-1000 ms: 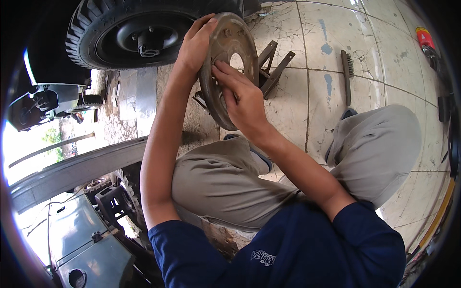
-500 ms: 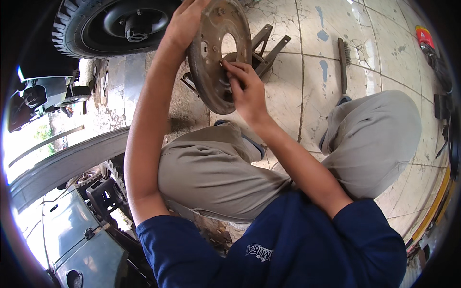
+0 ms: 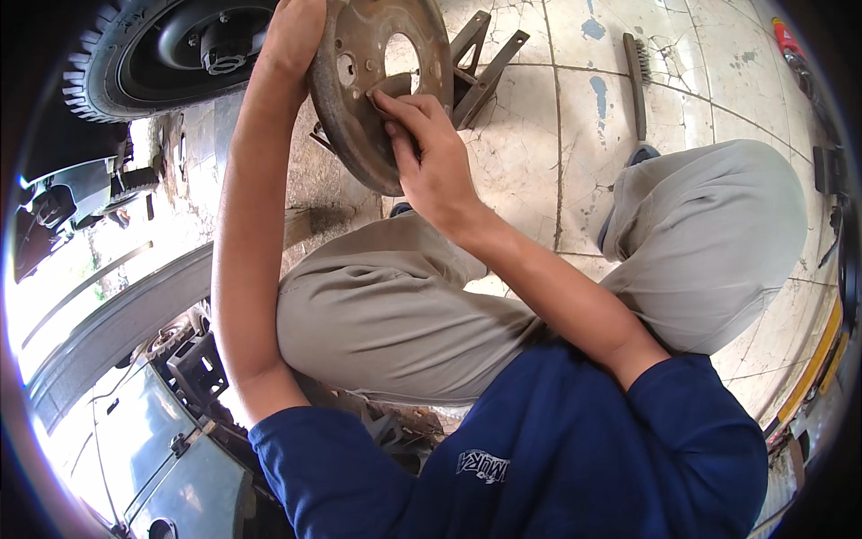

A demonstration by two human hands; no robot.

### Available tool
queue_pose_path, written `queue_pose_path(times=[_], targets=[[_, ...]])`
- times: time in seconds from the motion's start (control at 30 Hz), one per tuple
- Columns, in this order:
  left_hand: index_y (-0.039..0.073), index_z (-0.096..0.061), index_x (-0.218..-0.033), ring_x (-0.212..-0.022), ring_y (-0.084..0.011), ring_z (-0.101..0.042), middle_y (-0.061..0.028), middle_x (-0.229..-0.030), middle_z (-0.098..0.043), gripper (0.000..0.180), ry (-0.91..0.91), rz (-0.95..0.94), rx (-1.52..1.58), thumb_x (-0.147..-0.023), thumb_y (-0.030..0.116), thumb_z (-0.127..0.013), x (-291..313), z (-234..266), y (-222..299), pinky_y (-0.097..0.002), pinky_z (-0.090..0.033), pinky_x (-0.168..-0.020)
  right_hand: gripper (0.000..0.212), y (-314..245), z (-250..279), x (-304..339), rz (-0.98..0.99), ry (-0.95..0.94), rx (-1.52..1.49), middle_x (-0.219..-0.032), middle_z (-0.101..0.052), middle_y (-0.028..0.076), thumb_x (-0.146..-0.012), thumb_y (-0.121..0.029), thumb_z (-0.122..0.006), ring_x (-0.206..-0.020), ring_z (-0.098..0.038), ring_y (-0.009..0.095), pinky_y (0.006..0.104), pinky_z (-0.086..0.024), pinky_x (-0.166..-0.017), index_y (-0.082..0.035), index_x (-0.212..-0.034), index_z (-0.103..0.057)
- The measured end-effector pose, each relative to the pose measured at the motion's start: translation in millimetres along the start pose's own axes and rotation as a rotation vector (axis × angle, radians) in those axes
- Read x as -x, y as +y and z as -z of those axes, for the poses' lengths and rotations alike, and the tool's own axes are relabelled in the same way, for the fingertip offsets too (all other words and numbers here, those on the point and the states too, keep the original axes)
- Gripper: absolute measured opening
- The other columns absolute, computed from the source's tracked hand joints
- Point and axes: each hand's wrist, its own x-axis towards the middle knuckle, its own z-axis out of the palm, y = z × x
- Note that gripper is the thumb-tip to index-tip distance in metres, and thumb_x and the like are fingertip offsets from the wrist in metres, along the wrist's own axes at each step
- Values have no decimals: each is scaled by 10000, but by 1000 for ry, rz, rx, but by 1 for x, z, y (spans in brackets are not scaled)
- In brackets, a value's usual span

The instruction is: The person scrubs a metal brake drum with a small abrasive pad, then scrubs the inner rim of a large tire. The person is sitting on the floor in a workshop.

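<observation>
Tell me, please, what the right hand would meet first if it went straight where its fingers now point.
Most likely the rusty round metal plate: the right hand points up and left at its face, fingertips near its middle. Exact contact is unclear.

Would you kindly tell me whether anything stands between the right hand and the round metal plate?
Nothing visible does: the right hand is right at the face of the round metal plate.

Left hand (image 3: 296,34) apparently holds the disc (image 3: 372,45) right fingers (image 3: 406,112) touch.
</observation>
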Motion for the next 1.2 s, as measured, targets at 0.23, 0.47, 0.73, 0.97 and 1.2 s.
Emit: queue_pose_path(times=[0.23,0.47,0.73,0.97,1.2], targets=[[-4,-588,-1361,-1094,-203,-666,-107,-1226,-690,411,103,3,-58,-1088,290,-499,13,-20,11,-334,-542,-955,355,27,6,12,-152,9,145,-1130,-633,148,-982,-63,-613,-1011,-647,359,415,-518,-872,-97,-1333,-650],[-13,-573,-1389,-1143,-213,-655,-116,-1266,-679,438,98,-66,-106,-1089,299,-501,9,-12,2,-340,-526,-997,329,26,19,-6,-328,-54,63,-1103,-676,178,-981,-161,-658,-1017,-663,370,424,-518,-874,-59,-1293,-652],[-3,-582,-1379,-1164,-224,-646,-118,-1280,-677,421,90,-22,-78,-1083,282,-489,1,3,-2,-352,-515,-1012,366,7,9,-15,-230,-29,-34,-1157,-696,220,-969,-183,-685,-1052,-667,395,432,-515,-927,-26,-1297,-640],[7,-589,-1374,-1169,-224,-645,-113,-1292,-672,422,78,-23,-89,-1083,293,-483,10,-16,7,-353,-516,-1009,270,27,18,-17,-286,-102,5,-1153,-711,122,-1005,-149,-670,-1025,-692,230,330,-524,-872,-17,-1240,-678],[29,-624,-1309,-1067,-191,-670,-93,-1197,-698,378,66,53,-28,-1093,301,-472,-1,-14,9,-338,-541,-951,323,56,25,-10,-249,-54,-110,-1113,-722,127,-1006,-134,-656,-1002,-673,175,325,-527,-893,-12,-1303,-623]])
